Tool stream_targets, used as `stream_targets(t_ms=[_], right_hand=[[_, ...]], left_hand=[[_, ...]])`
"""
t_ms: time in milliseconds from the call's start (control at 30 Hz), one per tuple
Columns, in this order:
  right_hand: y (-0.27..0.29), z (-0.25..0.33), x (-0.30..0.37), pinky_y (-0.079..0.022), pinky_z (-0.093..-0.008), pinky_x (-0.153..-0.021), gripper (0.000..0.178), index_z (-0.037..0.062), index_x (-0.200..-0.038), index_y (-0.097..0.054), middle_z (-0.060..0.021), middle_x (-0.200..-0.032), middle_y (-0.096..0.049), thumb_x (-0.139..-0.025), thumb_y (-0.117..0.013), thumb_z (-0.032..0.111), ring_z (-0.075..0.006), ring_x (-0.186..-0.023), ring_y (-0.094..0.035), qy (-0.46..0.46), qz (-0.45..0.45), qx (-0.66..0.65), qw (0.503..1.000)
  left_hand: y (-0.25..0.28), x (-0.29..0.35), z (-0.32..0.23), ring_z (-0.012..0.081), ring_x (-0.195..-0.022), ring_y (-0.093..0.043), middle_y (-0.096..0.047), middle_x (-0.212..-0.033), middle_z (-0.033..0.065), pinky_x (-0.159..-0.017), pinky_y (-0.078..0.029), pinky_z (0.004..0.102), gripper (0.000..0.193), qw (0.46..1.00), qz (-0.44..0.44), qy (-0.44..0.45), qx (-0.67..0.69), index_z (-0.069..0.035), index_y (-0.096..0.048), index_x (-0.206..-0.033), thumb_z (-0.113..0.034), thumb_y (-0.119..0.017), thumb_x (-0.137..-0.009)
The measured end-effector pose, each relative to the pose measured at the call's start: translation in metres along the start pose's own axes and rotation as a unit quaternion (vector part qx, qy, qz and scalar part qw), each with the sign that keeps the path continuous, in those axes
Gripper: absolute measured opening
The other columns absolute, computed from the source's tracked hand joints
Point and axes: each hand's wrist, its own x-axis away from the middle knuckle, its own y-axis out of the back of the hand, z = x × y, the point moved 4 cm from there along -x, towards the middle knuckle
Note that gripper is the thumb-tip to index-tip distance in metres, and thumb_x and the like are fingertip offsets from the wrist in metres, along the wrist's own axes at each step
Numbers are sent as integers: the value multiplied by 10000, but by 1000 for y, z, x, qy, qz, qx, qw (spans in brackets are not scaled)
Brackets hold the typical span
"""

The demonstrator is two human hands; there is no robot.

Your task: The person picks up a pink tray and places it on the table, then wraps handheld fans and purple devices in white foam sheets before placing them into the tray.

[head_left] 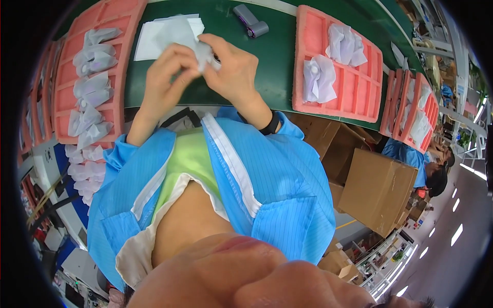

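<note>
My left hand [172,71] and my right hand [233,68] meet over the green table, fingers pinched on a thin, translucent white wrapping sheet [179,35]. The sheet is slightly blurred and bunches up between the fingertips. Something small and dark shows beside my right fingers; most of it is hidden, so I cannot tell its kind. Under the held sheet lies a stack of white sheets [146,45]. Farther off, to the right of the stack, a dark grey angled device [250,21] with purple trim and a rounded end rests on the table.
A pink foam tray [62,97] on the left holds several white-wrapped items. Another pink tray [354,92] on the right carries two wrapped bundles. More trays [411,110] stand beyond it. Cardboard boxes [377,190] sit at the lower right, near another person in blue [405,154].
</note>
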Motion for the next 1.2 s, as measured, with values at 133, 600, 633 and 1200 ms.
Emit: stream_targets(t_ms=[133, 600, 633, 1200], right_hand=[[-7, -9, 0, -471, -332, -553, 202, 103, -916, -624, -100, -699, -622, -750, -692, 195, -268, -616, -626, 1, -8, -4, 1000], [-31, -7, 10, -517, -350, -747, 505, 31, -1259, -453, -118, -1109, -602, -1018, -282, 442, -212, -1088, -564, -211, 94, -504, 832], [-39, -3, 16, -519, -349, -784, 537, 28, -1280, -437, -124, -1138, -588, -1019, -251, 458, -208, -1131, -542, -267, 121, -598, 746], [0, -120, -111, -511, -317, -662, 285, -3, -1073, -592, -86, -890, -640, -835, -663, 137, -185, -852, -635, -421, 105, -176, 884]], left_hand=[[-2, 2, -5, 214, -789, -585, -576, -987, 97, -683, -466, 288, 160, 997, 29, -60, -27, -21, -611, -896, 20, -684, -759], [0, 4, 9, 175, -987, -602, -606, -1118, 63, -767, -502, 300, 472, 960, -155, 103, 207, -59, -582, -1127, 19, -751, -693], [2, 4, 11, 175, -987, -602, -606, -1118, 63, -767, -502, 300, 472, 961, -154, 102, 207, -59, -582, -1127, 19, -751, -693], [18, -28, 92, 216, -775, -604, -614, -887, 85, -672, -470, 302, 216, 975, -105, 141, -138, -71, -606, -939, -174, -721, -789]])
